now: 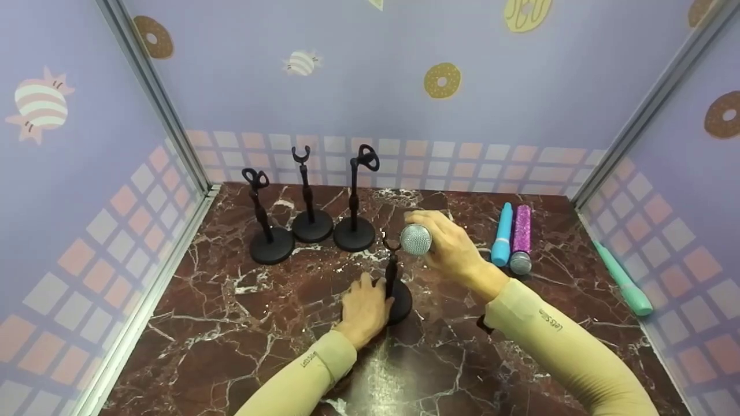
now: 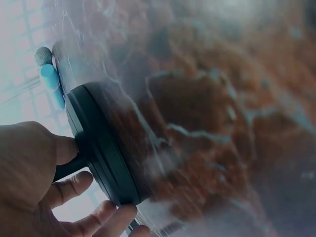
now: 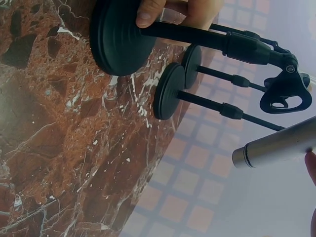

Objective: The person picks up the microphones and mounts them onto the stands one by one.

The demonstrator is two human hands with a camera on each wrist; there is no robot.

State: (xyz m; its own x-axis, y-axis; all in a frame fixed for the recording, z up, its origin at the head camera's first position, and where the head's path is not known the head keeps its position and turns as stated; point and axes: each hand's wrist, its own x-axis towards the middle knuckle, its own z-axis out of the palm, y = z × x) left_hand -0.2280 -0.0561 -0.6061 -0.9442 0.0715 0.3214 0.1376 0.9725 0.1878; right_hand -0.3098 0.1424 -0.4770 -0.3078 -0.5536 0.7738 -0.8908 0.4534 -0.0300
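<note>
My left hand (image 1: 365, 306) grips a black tabletop microphone stand (image 1: 400, 301) low down, thumb by the pole and fingertips on the rim of its round base (image 2: 106, 148). The base appears to rest on the tabletop. My right hand (image 1: 454, 248) holds a silver microphone (image 1: 415, 239), its mesh head facing the head camera. In the right wrist view the microphone's plain tail end (image 3: 276, 143) hangs just beside the stand's clip (image 3: 286, 94), apart from it. Most of the right hand's fingers are out of that view.
Three more black stands, a left one (image 1: 272, 245), a middle one (image 1: 312, 225) and a right one (image 1: 354, 234), stand at the back left. Blue (image 1: 502, 237) and purple glitter (image 1: 521, 234) microphones lie at right. A mint-green one (image 1: 624, 280) lies along the right wall.
</note>
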